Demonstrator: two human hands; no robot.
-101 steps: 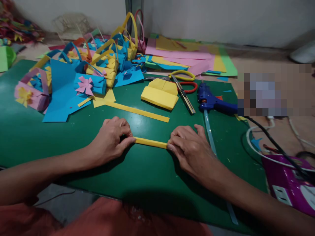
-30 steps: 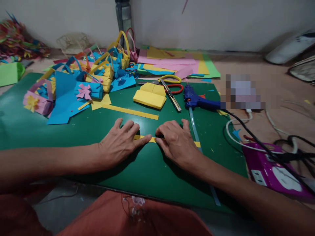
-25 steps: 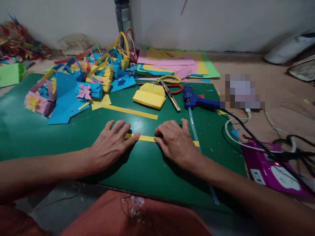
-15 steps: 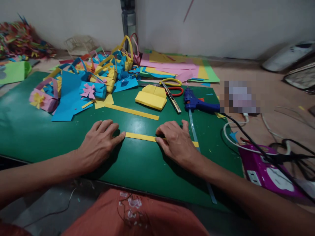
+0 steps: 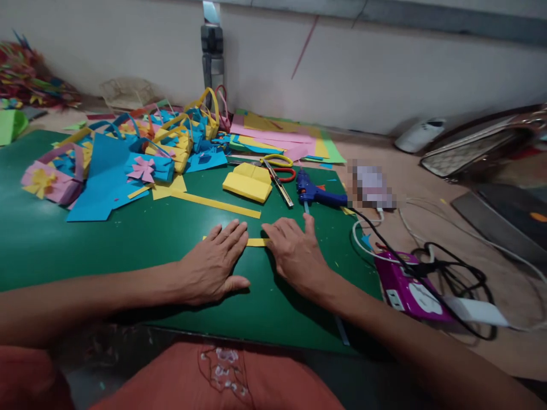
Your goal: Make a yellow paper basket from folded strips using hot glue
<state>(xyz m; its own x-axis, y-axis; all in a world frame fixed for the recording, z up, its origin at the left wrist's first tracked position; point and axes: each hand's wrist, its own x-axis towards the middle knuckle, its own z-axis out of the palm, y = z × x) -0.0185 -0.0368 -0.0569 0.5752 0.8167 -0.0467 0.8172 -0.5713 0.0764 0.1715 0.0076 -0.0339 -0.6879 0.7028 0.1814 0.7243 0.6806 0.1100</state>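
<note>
A narrow yellow paper strip point(image 5: 258, 242) lies crosswise on the green board point(image 5: 171, 316), and only its middle and a bit of its left end show. My left hand point(image 5: 209, 267) rests flat over its left part, fingers stretched out and thumb apart. Over the right part is my right hand point(image 5: 299, 250), fingers curled down and closed on the strip, little finger sticking out. Just beyond them lie another yellow strip point(image 5: 217, 204) and a folded yellow paper piece point(image 5: 248, 185). A blue glue gun point(image 5: 327, 197) lies past my right hand, its glue stick partly hidden.
Scissors point(image 5: 280, 161) and a utility knife point(image 5: 278, 185) lie beside the folded piece. Small paper baskets point(image 5: 183, 142) and a blue sheet point(image 5: 96, 185) crowd the back left. Coloured sheets point(image 5: 277, 139) lie behind. A magenta power strip point(image 5: 410, 285) with tangled cables sits at right.
My left hand has slid right along the strip and gone from pressing its end with the fingertips to lying flat on it. My right hand stays on the strip. The view has shifted.
</note>
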